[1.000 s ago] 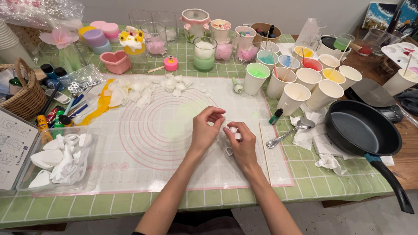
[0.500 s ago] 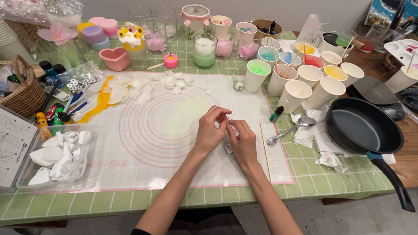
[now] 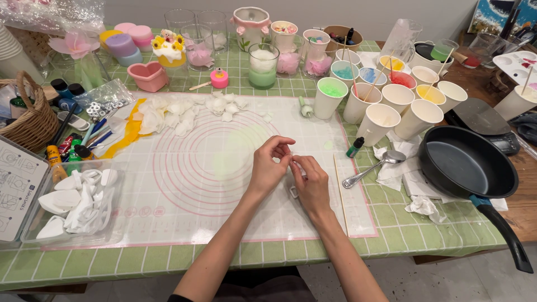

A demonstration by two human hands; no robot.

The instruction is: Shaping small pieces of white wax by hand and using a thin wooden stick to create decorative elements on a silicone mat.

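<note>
My left hand [image 3: 267, 168] and my right hand [image 3: 311, 182] meet over the middle of the white silicone mat [image 3: 184, 223] with pink rings. Their fingertips pinch together on a tiny pale piece that the fingers mostly hide. A small white bit [image 3: 293, 192] lies on the mat just under my right thumb. A thin wooden stick [image 3: 339, 193] lies on the mat right of my right hand. White petal-like pieces [image 3: 184, 112] are scattered at the mat's far edge.
Several paper cups [image 3: 386, 103] with coloured contents stand at the back right, beside a black pan [image 3: 467, 162], a spoon [image 3: 372, 168] and crumpled tissues [image 3: 423, 206]. A clear tray of white shapes [image 3: 72, 204] and a basket [image 3: 28, 117] sit left. Jars and candles [image 3: 263, 64] line the back.
My hands have drawn closer, fingertips now touching. The white piece seen between them earlier is hidden by the fingers.
</note>
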